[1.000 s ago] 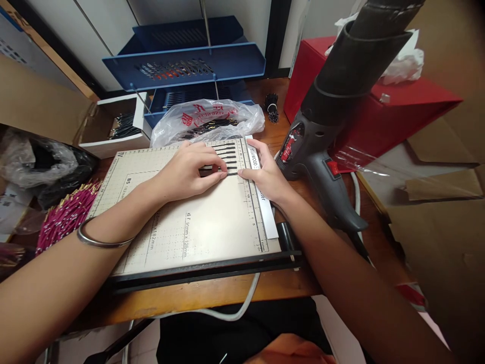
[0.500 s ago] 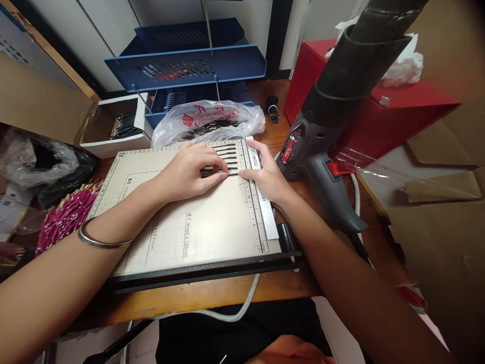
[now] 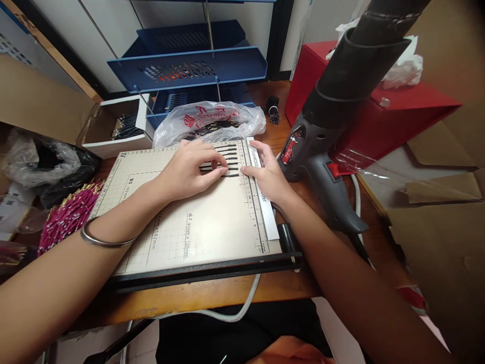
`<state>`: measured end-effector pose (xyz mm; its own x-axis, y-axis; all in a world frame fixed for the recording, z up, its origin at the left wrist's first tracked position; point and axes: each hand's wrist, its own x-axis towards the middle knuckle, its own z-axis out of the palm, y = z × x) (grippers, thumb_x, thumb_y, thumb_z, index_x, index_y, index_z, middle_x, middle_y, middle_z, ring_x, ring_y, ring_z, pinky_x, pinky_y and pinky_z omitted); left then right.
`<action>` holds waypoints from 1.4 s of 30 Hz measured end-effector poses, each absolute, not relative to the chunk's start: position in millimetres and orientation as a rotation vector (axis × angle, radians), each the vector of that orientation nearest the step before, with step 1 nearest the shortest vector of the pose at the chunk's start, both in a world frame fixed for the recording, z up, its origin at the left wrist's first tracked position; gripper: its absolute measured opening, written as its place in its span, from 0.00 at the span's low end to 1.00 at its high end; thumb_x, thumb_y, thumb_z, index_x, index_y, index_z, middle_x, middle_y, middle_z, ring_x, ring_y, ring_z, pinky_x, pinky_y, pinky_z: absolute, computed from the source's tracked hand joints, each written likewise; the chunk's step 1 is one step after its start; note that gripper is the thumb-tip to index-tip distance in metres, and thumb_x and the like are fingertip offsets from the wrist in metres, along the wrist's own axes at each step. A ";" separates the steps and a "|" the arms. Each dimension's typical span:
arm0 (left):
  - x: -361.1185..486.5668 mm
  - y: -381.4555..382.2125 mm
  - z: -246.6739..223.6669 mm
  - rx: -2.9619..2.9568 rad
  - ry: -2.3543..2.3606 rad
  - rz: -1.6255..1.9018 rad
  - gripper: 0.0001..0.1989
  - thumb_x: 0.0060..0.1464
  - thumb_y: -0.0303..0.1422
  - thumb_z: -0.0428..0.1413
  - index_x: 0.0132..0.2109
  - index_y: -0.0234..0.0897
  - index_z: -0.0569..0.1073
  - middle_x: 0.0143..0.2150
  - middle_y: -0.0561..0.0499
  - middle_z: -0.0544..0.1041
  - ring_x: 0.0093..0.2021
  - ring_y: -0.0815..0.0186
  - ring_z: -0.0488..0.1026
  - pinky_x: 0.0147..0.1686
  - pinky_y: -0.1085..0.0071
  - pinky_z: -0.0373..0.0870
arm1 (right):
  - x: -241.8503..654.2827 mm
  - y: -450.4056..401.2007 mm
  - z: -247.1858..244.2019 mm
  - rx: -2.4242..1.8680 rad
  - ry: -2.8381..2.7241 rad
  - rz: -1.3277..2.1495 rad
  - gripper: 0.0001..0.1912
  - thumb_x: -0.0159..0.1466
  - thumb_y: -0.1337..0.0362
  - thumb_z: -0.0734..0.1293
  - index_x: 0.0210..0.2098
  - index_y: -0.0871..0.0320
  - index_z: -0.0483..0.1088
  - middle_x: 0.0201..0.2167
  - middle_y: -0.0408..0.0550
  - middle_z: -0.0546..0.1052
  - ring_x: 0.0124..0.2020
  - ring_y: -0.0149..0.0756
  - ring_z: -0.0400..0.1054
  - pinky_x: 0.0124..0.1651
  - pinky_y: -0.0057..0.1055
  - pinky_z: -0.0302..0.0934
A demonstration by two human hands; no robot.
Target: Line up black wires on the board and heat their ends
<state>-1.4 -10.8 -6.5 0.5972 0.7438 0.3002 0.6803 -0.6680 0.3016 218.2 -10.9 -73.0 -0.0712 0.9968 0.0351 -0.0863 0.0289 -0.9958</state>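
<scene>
Several thin black strips (image 3: 232, 162) lie in a row, spaced apart, near the far right of a cream board (image 3: 212, 217) printed with grids and sizes. My left hand (image 3: 193, 169) rests on the board, thumb and index finger closed near the left part of the nearest strips; whether it pinches one is hidden. At the board's right edge my right hand (image 3: 267, 174) lies over the white labelled bar (image 3: 270, 222), its thumb and fingers apart, the thumb tip just right of the strips.
A heat gun (image 3: 322, 136) with a black tube stands at the right, before a red box (image 3: 409, 108). Behind the board are a plastic bag (image 3: 170, 124), blue racks (image 3: 189, 68) and a white box (image 3: 113, 146). Magenta pieces (image 3: 70, 217) lie left.
My right thumb has drawn slightly away from the nearest strip's end, which now shows uncovered. My left hand has barely moved.
</scene>
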 end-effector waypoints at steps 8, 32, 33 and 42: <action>1.1 -6.7 -11.9 2.620 1.188 0.690 0.12 0.67 0.41 0.60 0.41 0.41 0.85 0.34 0.49 0.81 0.37 0.59 0.74 0.42 0.61 0.61 | 216.6 -9.9 -76.3 -1.112 -1.210 1.221 0.38 0.50 0.62 0.73 0.59 0.49 0.61 0.65 0.52 0.73 0.71 0.53 0.67 0.81 0.57 0.56; 3.7 -5.9 -14.8 2.614 1.223 0.652 0.09 0.66 0.38 0.62 0.39 0.41 0.83 0.34 0.50 0.81 0.38 0.58 0.74 0.43 0.60 0.61 | 217.9 -10.0 -75.9 -1.096 -1.255 1.208 0.37 0.52 0.63 0.74 0.58 0.49 0.60 0.66 0.54 0.73 0.75 0.55 0.64 0.82 0.59 0.56; 3.8 -5.9 -14.7 2.616 1.227 0.647 0.09 0.66 0.38 0.62 0.39 0.42 0.83 0.34 0.50 0.81 0.39 0.58 0.74 0.43 0.60 0.61 | 218.1 -10.0 -76.5 -1.095 -1.261 1.204 0.37 0.52 0.63 0.74 0.59 0.49 0.60 0.67 0.53 0.73 0.75 0.55 0.64 0.82 0.59 0.56; 4.2 -6.0 -13.8 2.615 1.237 0.623 0.09 0.67 0.39 0.61 0.39 0.41 0.83 0.34 0.50 0.81 0.38 0.58 0.74 0.42 0.60 0.60 | 219.0 -10.0 -79.6 -1.087 -1.272 1.187 0.36 0.54 0.63 0.74 0.59 0.48 0.61 0.67 0.52 0.72 0.74 0.52 0.65 0.83 0.58 0.55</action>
